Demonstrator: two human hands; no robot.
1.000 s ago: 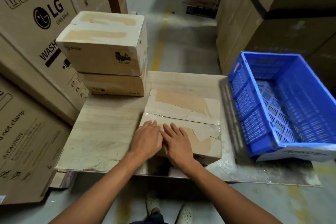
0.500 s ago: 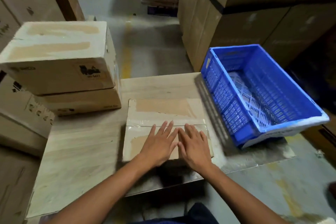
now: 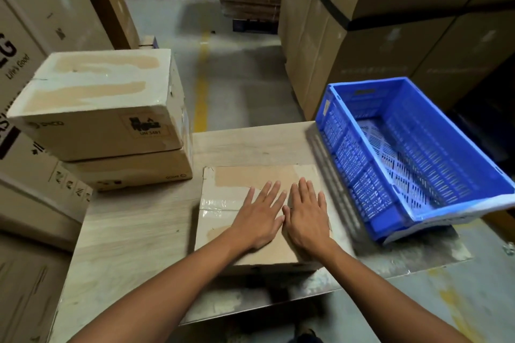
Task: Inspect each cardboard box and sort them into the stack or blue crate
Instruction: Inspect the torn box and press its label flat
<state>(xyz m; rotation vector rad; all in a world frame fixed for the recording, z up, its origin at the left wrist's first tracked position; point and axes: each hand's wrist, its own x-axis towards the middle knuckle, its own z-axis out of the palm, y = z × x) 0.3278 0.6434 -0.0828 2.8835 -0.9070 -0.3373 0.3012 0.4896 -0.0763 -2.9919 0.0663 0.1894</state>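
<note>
Left hand point(image 3: 259, 221) and right hand point(image 3: 306, 221) lie flat, fingers point(image 3: 269, 189) straight and slightly spread, on the cardboard box point(image 3: 250, 177) mid-bench point(image 3: 133, 231), seemingly under inspection, not yet sorted. At 10 o'clock the stack point(image 3: 111, 120) holds two boxes; at 2 o'clock the blue crate point(image 3: 354, 164) shows none

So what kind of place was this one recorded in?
Most likely a warehouse: large brown cartons stacked high, a concrete floor with a yellow lane line, and a blue crate on a table.
</note>
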